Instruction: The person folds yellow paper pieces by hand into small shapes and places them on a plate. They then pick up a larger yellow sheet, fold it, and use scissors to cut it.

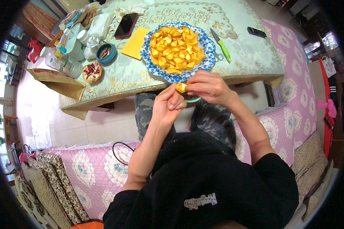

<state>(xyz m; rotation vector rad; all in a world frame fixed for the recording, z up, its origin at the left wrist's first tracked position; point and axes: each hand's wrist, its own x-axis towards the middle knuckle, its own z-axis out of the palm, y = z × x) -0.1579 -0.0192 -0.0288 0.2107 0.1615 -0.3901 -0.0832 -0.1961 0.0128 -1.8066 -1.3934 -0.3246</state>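
Note:
A small folded gold paper piece [181, 87] is pinched between my two hands, just off the table's near edge. My left hand [169, 100] grips its left side with thumb and index finger, the other fingers curled. On its right side, my right hand [207, 87] holds it with the fingertips. Directly beyond them, a blue-and-white patterned plate [178, 78] bears a heap of folded gold paper pieces [175, 47]. Flat gold paper [135, 43] lies against the plate's left rim. Part of a pale green round object [193, 100] shows below my hands; the rest is hidden.
Right of the plate lie a green-handled knife [224, 51], scissors [218, 56] and a remote control [256, 32]. Leftward are a phone [126, 25], a blue bowl [106, 53], a cut pomegranate [92, 71], a plastic jar [64, 63] and a paper bag [57, 81].

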